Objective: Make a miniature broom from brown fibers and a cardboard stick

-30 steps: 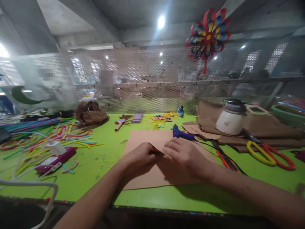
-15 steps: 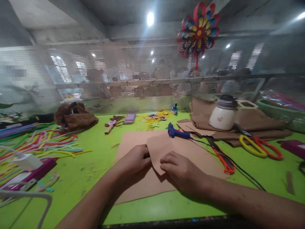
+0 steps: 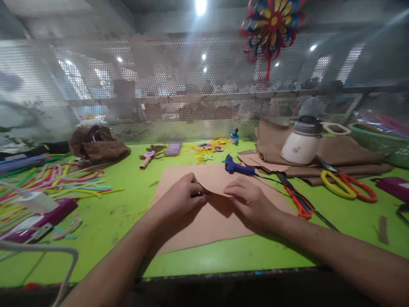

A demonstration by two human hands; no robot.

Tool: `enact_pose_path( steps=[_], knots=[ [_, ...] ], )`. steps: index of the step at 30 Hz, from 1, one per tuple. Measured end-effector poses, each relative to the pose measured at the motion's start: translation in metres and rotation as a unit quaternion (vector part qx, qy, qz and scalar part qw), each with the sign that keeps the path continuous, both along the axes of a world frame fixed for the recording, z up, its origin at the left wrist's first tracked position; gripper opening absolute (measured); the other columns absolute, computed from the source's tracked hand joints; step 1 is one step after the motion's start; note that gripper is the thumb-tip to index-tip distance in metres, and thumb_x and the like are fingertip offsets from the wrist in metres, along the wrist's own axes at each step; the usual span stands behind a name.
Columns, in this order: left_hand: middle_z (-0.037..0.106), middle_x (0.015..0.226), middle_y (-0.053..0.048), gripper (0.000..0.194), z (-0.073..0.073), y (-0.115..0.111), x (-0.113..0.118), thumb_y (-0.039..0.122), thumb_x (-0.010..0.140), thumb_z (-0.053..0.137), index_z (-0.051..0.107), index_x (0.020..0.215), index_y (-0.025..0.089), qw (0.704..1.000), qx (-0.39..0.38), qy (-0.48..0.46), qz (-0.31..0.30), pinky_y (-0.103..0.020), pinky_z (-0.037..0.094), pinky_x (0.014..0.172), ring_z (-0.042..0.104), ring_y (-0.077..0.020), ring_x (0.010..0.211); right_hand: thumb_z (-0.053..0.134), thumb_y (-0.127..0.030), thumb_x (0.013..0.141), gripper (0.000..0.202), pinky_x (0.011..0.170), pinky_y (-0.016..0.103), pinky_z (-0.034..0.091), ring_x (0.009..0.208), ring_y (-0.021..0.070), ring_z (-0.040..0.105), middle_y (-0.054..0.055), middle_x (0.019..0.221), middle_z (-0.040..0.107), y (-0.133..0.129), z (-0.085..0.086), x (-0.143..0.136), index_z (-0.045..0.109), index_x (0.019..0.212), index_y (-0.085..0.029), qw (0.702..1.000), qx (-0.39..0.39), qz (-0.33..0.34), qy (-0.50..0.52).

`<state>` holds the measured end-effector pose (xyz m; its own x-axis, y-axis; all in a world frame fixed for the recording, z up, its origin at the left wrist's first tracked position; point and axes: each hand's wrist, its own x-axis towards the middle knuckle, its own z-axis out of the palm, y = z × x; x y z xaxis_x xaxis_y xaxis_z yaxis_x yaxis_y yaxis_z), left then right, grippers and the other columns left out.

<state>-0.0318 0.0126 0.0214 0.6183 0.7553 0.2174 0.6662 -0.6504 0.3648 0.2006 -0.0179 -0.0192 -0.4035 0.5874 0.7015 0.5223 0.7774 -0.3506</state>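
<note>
Between my two hands is a small piece of brown paper [image 3: 214,186], its near edge bent and raised. My left hand [image 3: 183,194] pinches its left end, thumb below the fingers. At the opposite end, my right hand [image 3: 251,198] grips it with fingers together. Under both hands a larger sheet of brown paper [image 3: 191,236] lies flat on the green table. A blue glue gun [image 3: 238,166] rests on the far right part of that sheet, its cord trailing right.
Right of the sheet lie orange-handled scissors [image 3: 300,204] and yellow-and-red-handled scissors [image 3: 348,185]. Behind them, a white jar [image 3: 298,145] stands by folded brown paper [image 3: 265,140]. Colourful strips [image 3: 86,179] and a purple power strip [image 3: 59,213] occupy the left. A perforated screen [image 3: 185,85] rises behind.
The small paper piece was tilted up showing its broad face; now it lies lower, seen nearly edge-on. My right hand has shifted right and up, and the view has tilted downward.
</note>
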Motion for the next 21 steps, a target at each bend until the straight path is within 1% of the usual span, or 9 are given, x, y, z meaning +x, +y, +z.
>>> enact_pose_path(
  steps=[4,6,8,11,13,15,18,19,21],
  knots=[
    [0.052,0.093,-0.006,0.028,0.002,-0.006,0.002,0.036,0.087,0.049,0.071,0.077,0.021,0.994,0.109,-0.001,0.03,-0.036,0.04,0.086,0.048,-0.0223,0.096,0.051,-0.012,0.087,0.017,0.076,0.037,0.048,0.086,0.0208,0.056,0.009,0.089,0.066,0.002,-0.003,0.001,0.065,0.094,-0.017,1.0,0.0,0.003,-0.02],
    [0.051,0.114,-0.007,0.023,0.002,-0.004,0.003,0.036,0.085,0.054,0.073,0.083,0.022,0.992,0.123,0.009,-0.007,-0.04,0.037,0.095,0.043,-0.0253,0.11,0.051,-0.013,0.088,0.015,0.075,0.035,0.047,0.083,0.0199,0.056,0.008,0.086,0.066,0.001,0.0,0.003,0.065,0.091,-0.016,1.0,0.003,-0.008,-0.027],
    [0.047,0.13,-0.005,0.02,0.0,0.001,0.004,0.034,0.084,0.056,0.072,0.09,0.023,0.992,0.11,0.012,-0.056,-0.04,0.033,0.102,0.038,-0.0256,0.121,0.05,-0.014,0.089,0.016,0.071,0.032,0.045,0.078,0.0182,0.056,0.006,0.079,0.066,0.0,0.003,0.004,0.065,0.084,-0.016,0.999,-0.001,-0.022,-0.04],
    [0.057,0.124,-0.003,0.022,-0.007,0.01,0.004,0.033,0.087,0.053,0.071,0.092,0.022,0.992,0.048,0.009,-0.117,-0.033,0.037,0.101,0.049,-0.0195,0.116,0.05,-0.018,0.09,0.02,0.063,0.027,0.043,0.068,0.015,0.055,0.003,0.07,0.064,0.0,0.002,0.005,0.065,0.076,-0.017,0.998,-0.012,-0.05,-0.043],
    [0.062,0.117,-0.004,0.024,-0.011,0.015,0.004,0.032,0.089,0.051,0.07,0.095,0.02,0.992,0.034,-0.013,-0.119,-0.031,0.039,0.098,0.054,-0.0176,0.108,0.05,-0.02,0.09,0.02,0.061,0.026,0.043,0.065,0.0137,0.056,0.002,0.07,0.064,0.002,0.0,0.006,0.065,0.077,-0.017,0.998,-0.022,-0.057,-0.032],
    [0.065,0.111,-0.005,0.025,-0.014,0.018,0.004,0.032,0.088,0.052,0.07,0.099,0.018,0.994,0.042,-0.031,-0.097,-0.031,0.042,0.094,0.058,-0.0174,0.101,0.05,-0.02,0.09,0.018,0.064,0.027,0.045,0.068,0.0144,0.059,0.002,0.074,0.066,0.003,0.003,0.007,0.066,0.082,-0.016,0.998,-0.016,-0.051,-0.018],
    [0.067,0.103,-0.007,0.027,-0.019,0.019,0.004,0.031,0.087,0.053,0.069,0.102,0.015,0.995,0.061,-0.024,-0.077,-0.031,0.045,0.088,0.061,-0.0177,0.093,0.053,-0.02,0.089,0.013,0.081,0.034,0.047,0.089,0.0198,0.061,0.006,0.091,0.068,-0.01,0.029,0.008,0.065,0.09,-0.016,0.997,0.047,-0.054,0.009],
    [0.067,0.102,-0.007,0.026,-0.02,0.018,0.005,0.03,0.087,0.053,0.068,0.102,0.015,0.994,0.067,-0.019,-0.08,-0.031,0.046,0.088,0.061,-0.0177,0.093,0.053,-0.02,0.089,0.013,0.086,0.037,0.045,0.096,0.0215,0.059,0.007,0.097,0.067,-0.022,0.041,0.007,0.065,0.092,-0.016,0.995,0.073,-0.059,0.019],
    [0.067,0.102,-0.007,0.024,-0.023,0.018,0.005,0.028,0.086,0.053,0.069,0.101,0.016,0.992,0.084,-0.02,-0.087,-0.03,0.046,0.087,0.061,-0.0177,0.094,0.052,-0.022,0.089,0.013,0.086,0.039,0.045,0.097,0.0224,0.058,0.008,0.1,0.065,-0.056,0.06,0.004,0.062,0.095,-0.018,0.995,0.097,-0.032,0.005]
  ],
)
